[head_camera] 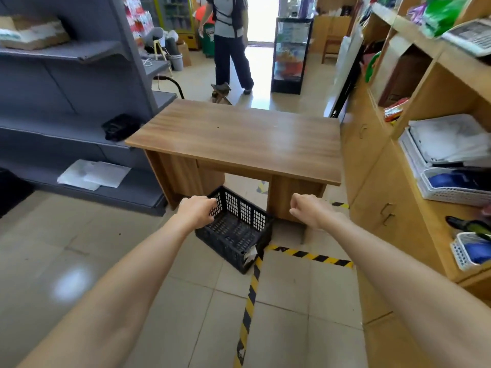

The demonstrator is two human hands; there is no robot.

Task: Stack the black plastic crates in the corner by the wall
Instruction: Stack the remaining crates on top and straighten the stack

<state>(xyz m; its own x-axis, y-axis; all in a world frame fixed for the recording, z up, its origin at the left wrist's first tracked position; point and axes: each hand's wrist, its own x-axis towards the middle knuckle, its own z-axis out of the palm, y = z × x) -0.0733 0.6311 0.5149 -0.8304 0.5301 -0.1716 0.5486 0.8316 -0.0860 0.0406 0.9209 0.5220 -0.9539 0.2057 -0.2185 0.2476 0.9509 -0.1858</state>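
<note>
- One black perforated plastic crate (233,229) in view, on the tiled floor, far end tucked partly under the front edge of the brown wooden desk (239,139); no other crate visible, stacking corner not identifiable from here.
- Far left: grey metal shelving unit (79,102), well apart from the crate.
- My left hand (196,209) is out over the crate's left rim, fingers curled under; can't tell if it touches the rim, no clear hold visible.
- Crate: open top, appears empty apart from a scrap of white paper or label (251,254) at the near corner. Lattice walls, so I judge it light and stiff, slight flex at most, not fragile, not slippery.
- Best hold, my guess: top rim on two opposite sides, one hand each, fingers hooked through the mesh holes; near edge first to slide it clear of the desk.
- My right hand (305,212) hangs to the right of the crate, loosely fisted, holding nothing, not touching it.
- Yellow-black striped floor tape (310,254) runs just beside the crate's near corner.
- Right: light wooden cabinet with shelves (385,181).
</note>
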